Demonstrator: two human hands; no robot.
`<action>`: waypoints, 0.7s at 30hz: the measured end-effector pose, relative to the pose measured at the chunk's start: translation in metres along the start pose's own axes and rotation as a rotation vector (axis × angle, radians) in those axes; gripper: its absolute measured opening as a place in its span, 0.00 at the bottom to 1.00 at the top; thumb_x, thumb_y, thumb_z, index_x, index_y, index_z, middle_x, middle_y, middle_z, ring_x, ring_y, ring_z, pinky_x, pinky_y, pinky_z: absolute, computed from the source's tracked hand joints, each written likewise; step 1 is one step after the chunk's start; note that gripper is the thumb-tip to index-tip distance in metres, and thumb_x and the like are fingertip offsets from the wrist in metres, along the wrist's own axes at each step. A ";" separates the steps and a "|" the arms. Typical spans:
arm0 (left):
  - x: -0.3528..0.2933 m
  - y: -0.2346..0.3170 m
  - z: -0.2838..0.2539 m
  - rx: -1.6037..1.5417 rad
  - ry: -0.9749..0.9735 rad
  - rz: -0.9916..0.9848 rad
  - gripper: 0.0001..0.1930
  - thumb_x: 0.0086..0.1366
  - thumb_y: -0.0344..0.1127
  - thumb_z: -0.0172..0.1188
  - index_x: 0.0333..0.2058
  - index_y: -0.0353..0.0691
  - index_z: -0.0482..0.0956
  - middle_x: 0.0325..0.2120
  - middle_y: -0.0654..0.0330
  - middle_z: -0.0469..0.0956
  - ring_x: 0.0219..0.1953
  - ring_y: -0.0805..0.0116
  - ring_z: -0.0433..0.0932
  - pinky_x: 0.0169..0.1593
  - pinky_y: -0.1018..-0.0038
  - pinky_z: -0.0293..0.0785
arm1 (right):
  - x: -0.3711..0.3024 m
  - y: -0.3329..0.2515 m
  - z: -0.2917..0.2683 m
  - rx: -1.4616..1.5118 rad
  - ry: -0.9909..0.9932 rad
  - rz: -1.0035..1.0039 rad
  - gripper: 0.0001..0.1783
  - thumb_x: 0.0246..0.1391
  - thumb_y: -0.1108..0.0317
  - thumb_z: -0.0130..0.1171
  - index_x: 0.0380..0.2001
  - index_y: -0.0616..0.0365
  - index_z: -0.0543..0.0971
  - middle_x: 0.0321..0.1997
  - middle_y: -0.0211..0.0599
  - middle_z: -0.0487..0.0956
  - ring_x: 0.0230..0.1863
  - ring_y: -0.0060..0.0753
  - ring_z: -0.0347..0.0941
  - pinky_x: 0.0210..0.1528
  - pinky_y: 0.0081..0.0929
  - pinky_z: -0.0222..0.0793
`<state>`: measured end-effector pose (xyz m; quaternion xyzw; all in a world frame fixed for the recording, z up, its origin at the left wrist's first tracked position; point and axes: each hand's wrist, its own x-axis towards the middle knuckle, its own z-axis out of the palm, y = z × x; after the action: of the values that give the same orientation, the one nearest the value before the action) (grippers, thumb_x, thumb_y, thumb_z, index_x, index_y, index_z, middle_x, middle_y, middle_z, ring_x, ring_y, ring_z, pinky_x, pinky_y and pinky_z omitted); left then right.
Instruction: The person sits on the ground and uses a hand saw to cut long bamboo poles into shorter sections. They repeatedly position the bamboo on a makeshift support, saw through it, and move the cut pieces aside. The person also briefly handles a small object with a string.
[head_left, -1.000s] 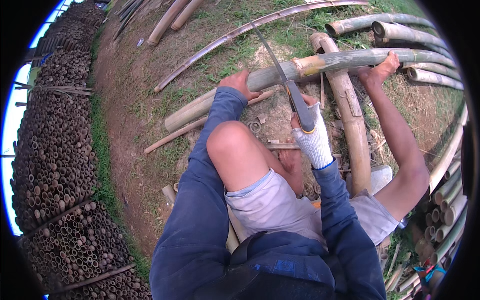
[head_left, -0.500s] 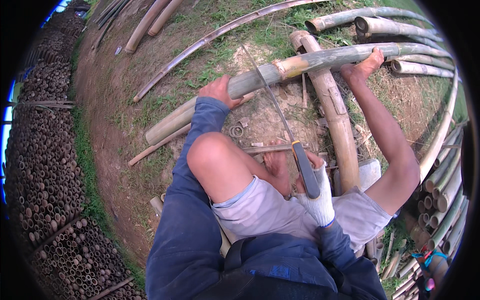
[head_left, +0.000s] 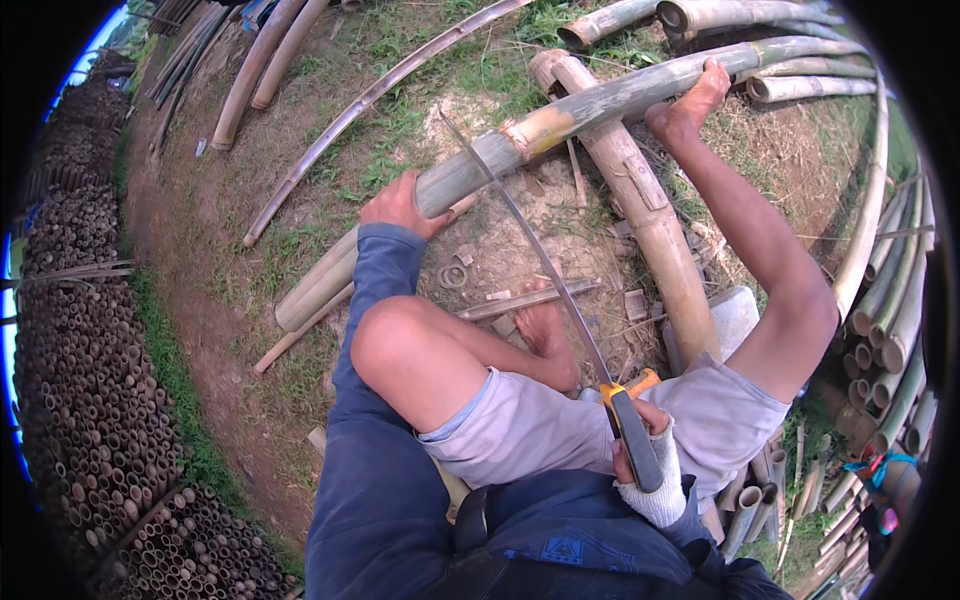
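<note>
My left hand (head_left: pixel 398 205) is wrapped over a thick green bamboo pole (head_left: pixel 445 185) and grips it near its left part. In my gloved right hand (head_left: pixel 650 455), close to my lap, is the black and orange handle of a handsaw (head_left: pixel 560 292). Its long blade slants up and to the left, and the tip end lies across the bamboo between my left hand and a pale brown node. My bare right foot (head_left: pixel 698 100) presses on the pole farther right. Under the pole runs a thick bamboo support log (head_left: pixel 645 195).
Bamboo rings (head_left: pixel 453 276) and offcuts litter the soil. A split bamboo strip (head_left: pixel 370 100) lies beyond the pole. Stacked bamboo ends (head_left: pixel 100 400) line the left side; more poles (head_left: pixel 895 300) are piled at the right. A pale block (head_left: pixel 728 322) sits beside the log.
My right hand has drawn the saw back toward my body, down and slightly right. More blade now shows on my side of the pole. The view has shifted; my left hand keeps its grip.
</note>
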<state>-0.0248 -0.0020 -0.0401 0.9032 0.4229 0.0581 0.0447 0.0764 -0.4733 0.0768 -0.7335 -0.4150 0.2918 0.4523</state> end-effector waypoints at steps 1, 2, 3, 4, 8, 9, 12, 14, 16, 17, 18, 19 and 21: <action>-0.001 -0.001 0.002 -0.001 0.048 0.030 0.43 0.45 0.63 0.80 0.57 0.48 0.79 0.44 0.50 0.87 0.45 0.49 0.88 0.52 0.54 0.83 | 0.007 -0.007 0.000 -0.010 0.014 0.005 0.35 0.51 0.81 0.57 0.65 0.65 0.68 0.60 0.46 0.75 0.51 0.33 0.76 0.57 0.27 0.70; -0.001 -0.001 0.002 0.000 0.052 0.026 0.43 0.45 0.63 0.80 0.57 0.48 0.79 0.44 0.49 0.87 0.45 0.48 0.88 0.52 0.53 0.83 | 0.031 -0.007 0.010 0.063 0.101 -0.119 0.34 0.51 0.81 0.56 0.65 0.65 0.68 0.60 0.46 0.75 0.49 0.33 0.76 0.57 0.26 0.69; -0.001 0.000 0.002 -0.001 0.069 0.032 0.43 0.45 0.63 0.80 0.57 0.48 0.79 0.44 0.49 0.87 0.45 0.47 0.88 0.52 0.53 0.83 | 0.060 -0.008 0.016 0.052 0.073 -0.093 0.34 0.52 0.82 0.58 0.65 0.65 0.69 0.59 0.48 0.76 0.50 0.33 0.77 0.58 0.28 0.70; -0.003 0.001 0.001 0.001 0.066 0.042 0.43 0.45 0.63 0.80 0.57 0.48 0.79 0.44 0.48 0.87 0.45 0.47 0.87 0.51 0.53 0.83 | 0.100 -0.004 0.033 0.247 0.079 -0.071 0.34 0.53 0.81 0.60 0.65 0.63 0.69 0.57 0.47 0.79 0.49 0.36 0.79 0.57 0.31 0.73; 0.003 0.010 -0.016 0.110 0.012 0.000 0.42 0.46 0.63 0.80 0.57 0.48 0.78 0.44 0.47 0.87 0.45 0.45 0.87 0.51 0.52 0.82 | 0.227 0.018 0.082 0.263 0.168 -0.264 0.33 0.52 0.75 0.67 0.63 0.57 0.72 0.50 0.49 0.81 0.47 0.49 0.82 0.51 0.39 0.77; 0.005 0.012 -0.017 0.130 -0.017 -0.017 0.43 0.46 0.64 0.80 0.57 0.48 0.78 0.44 0.47 0.87 0.46 0.45 0.87 0.51 0.52 0.82 | 0.224 0.025 0.085 0.302 0.125 -0.134 0.33 0.52 0.74 0.68 0.62 0.57 0.72 0.49 0.49 0.81 0.46 0.50 0.82 0.50 0.40 0.78; -0.001 0.016 -0.013 0.095 -0.019 -0.023 0.45 0.44 0.65 0.81 0.58 0.50 0.77 0.43 0.47 0.88 0.45 0.45 0.87 0.50 0.51 0.82 | 0.162 0.037 0.074 0.243 0.185 -0.232 0.34 0.53 0.74 0.69 0.64 0.54 0.72 0.48 0.48 0.81 0.43 0.43 0.83 0.48 0.37 0.78; -0.004 0.014 -0.008 0.117 -0.022 -0.026 0.45 0.43 0.65 0.81 0.58 0.50 0.77 0.43 0.48 0.88 0.44 0.44 0.87 0.49 0.52 0.82 | 0.083 0.039 0.046 0.384 0.070 0.018 0.37 0.53 0.78 0.67 0.67 0.55 0.70 0.49 0.41 0.81 0.38 0.31 0.80 0.43 0.30 0.77; -0.009 0.008 0.000 -0.026 0.074 0.070 0.44 0.43 0.65 0.81 0.56 0.50 0.78 0.42 0.49 0.88 0.44 0.45 0.88 0.48 0.52 0.83 | 0.017 0.031 0.018 0.325 0.030 0.090 0.38 0.52 0.80 0.69 0.67 0.59 0.70 0.40 0.35 0.79 0.34 0.25 0.77 0.40 0.26 0.74; -0.007 0.006 0.005 -0.021 0.089 0.059 0.44 0.43 0.65 0.81 0.56 0.50 0.78 0.42 0.49 0.88 0.44 0.45 0.88 0.48 0.52 0.83 | 0.001 0.026 0.010 0.320 0.060 0.010 0.38 0.53 0.79 0.70 0.67 0.59 0.70 0.39 0.33 0.78 0.34 0.23 0.77 0.39 0.23 0.73; -0.007 0.003 0.008 -0.012 0.104 0.047 0.44 0.43 0.65 0.81 0.56 0.50 0.79 0.42 0.49 0.88 0.44 0.45 0.88 0.48 0.52 0.83 | -0.009 0.020 0.004 0.372 0.049 0.004 0.38 0.53 0.78 0.71 0.67 0.60 0.70 0.38 0.31 0.78 0.34 0.20 0.76 0.38 0.21 0.72; -0.006 0.001 0.011 0.002 0.115 0.039 0.44 0.43 0.65 0.81 0.56 0.50 0.79 0.42 0.49 0.88 0.44 0.45 0.88 0.48 0.52 0.83 | -0.009 0.010 -0.002 0.359 0.019 0.083 0.38 0.54 0.77 0.72 0.67 0.60 0.70 0.37 0.29 0.77 0.34 0.18 0.75 0.37 0.18 0.71; -0.004 -0.002 0.013 0.037 0.133 0.051 0.43 0.43 0.66 0.81 0.55 0.50 0.79 0.42 0.50 0.88 0.44 0.45 0.88 0.48 0.52 0.83 | 0.030 -0.001 0.007 0.353 0.035 0.027 0.37 0.55 0.75 0.72 0.67 0.59 0.70 0.41 0.32 0.78 0.34 0.19 0.75 0.38 0.20 0.72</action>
<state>-0.0271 -0.0044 -0.0531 0.9085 0.4028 0.1116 -0.0016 0.0853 -0.4439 0.0732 -0.6532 -0.3395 0.3535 0.5771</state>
